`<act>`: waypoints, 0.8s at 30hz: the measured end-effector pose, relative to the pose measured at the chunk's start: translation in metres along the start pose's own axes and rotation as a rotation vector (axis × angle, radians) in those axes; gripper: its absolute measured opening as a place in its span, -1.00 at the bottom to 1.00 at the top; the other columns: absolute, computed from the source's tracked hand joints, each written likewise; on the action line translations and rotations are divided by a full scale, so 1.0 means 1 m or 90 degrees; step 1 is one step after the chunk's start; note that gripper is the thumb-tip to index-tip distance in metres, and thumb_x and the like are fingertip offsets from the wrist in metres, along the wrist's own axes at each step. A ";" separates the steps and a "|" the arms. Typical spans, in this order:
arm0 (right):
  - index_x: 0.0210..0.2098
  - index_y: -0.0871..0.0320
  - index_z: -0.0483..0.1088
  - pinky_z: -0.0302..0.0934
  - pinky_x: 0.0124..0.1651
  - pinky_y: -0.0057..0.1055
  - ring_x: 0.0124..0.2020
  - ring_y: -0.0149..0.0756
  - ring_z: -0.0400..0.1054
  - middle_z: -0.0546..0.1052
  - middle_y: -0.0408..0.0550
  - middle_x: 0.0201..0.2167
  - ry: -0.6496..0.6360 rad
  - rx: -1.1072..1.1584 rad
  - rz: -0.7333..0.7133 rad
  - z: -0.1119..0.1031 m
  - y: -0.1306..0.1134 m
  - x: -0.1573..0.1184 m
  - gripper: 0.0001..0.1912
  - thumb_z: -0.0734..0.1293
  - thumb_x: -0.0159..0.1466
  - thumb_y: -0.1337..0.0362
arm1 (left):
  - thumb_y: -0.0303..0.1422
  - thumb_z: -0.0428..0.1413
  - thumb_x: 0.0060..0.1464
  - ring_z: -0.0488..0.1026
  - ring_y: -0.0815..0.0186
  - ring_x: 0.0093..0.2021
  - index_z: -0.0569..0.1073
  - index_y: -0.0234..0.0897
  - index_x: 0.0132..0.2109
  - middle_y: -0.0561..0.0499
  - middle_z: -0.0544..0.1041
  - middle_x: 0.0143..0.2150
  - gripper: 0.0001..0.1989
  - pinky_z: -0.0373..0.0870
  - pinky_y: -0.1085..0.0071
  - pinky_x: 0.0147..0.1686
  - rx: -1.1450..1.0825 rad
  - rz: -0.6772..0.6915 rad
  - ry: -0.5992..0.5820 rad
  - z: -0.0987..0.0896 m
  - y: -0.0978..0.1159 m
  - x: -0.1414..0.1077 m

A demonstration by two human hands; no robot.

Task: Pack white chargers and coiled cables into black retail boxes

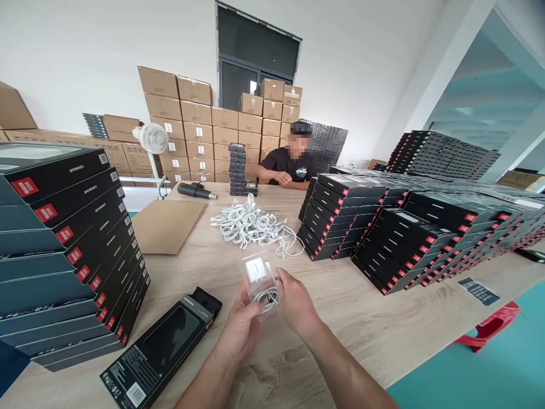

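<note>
Over the wooden table point(272, 363), my left hand point(242, 318) is wrapped round the lower part of a clear plastic tray point(249, 262). A white charger point(256, 270) sits in the tray's upper part, and a coiled white cable point(269, 296) lies below it. My right hand point(295, 298) pinches the cable's upper end at the tray's right edge. A black box point(164, 346) with an open end flap lies to the left of my hands. Beyond them is a tangled pile of white cables point(251, 222).
Tall stacks of black boxes stand at left point(97, 227) and right point(344, 216). Further back are flat cardboard point(170, 227), a heat gun point(196, 191), a white fan point(154, 139) and a small box stack point(237, 170). Across the table sits a person point(293, 165).
</note>
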State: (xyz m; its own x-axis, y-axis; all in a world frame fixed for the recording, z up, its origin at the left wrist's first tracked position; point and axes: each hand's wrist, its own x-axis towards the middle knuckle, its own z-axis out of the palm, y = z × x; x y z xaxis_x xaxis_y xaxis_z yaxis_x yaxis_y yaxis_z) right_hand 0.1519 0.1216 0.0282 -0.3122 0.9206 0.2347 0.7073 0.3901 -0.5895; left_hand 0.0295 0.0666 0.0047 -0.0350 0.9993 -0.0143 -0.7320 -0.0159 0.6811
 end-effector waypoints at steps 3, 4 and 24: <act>0.19 0.25 0.33 0.28 0.07 -0.19 0.03 -0.04 0.44 0.53 0.23 -0.01 0.036 0.012 -0.014 0.014 0.003 0.001 -0.57 0.11 0.38 0.38 | -0.60 0.21 -0.27 0.54 0.15 0.03 0.53 -0.24 0.02 -0.06 0.63 0.02 -0.41 0.43 0.42 -0.11 -0.003 -0.014 0.039 0.002 -0.003 -0.001; 0.18 0.25 0.33 0.28 0.08 -0.19 0.05 -0.04 0.43 0.52 0.23 0.00 0.042 0.035 -0.016 0.021 0.006 0.001 -0.57 0.10 0.38 0.38 | -0.61 0.20 -0.29 0.55 0.16 0.01 0.54 -0.25 -0.02 -0.05 0.64 0.00 -0.43 0.43 0.44 -0.13 0.001 -0.014 0.048 0.001 -0.003 0.000; 0.19 0.04 0.31 0.32 -0.29 -0.41 -0.32 -0.35 0.44 0.57 -0.13 -0.24 -0.185 0.832 0.066 -0.036 0.046 -0.010 -0.28 0.53 0.05 0.23 | -0.37 0.25 -0.07 0.56 0.03 -0.07 0.51 -0.30 0.07 -0.21 0.62 -0.04 -0.51 0.46 0.19 -0.12 0.210 -0.178 -0.109 -0.005 0.019 -0.005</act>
State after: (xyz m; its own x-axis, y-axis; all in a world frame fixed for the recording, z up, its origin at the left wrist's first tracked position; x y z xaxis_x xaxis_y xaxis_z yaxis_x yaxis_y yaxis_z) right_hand 0.2103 0.1305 0.0265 -0.5322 0.8438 0.0690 -0.3331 -0.1337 -0.9334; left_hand 0.0121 0.0614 0.0140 0.2661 0.9554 -0.1277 -0.4403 0.2383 0.8657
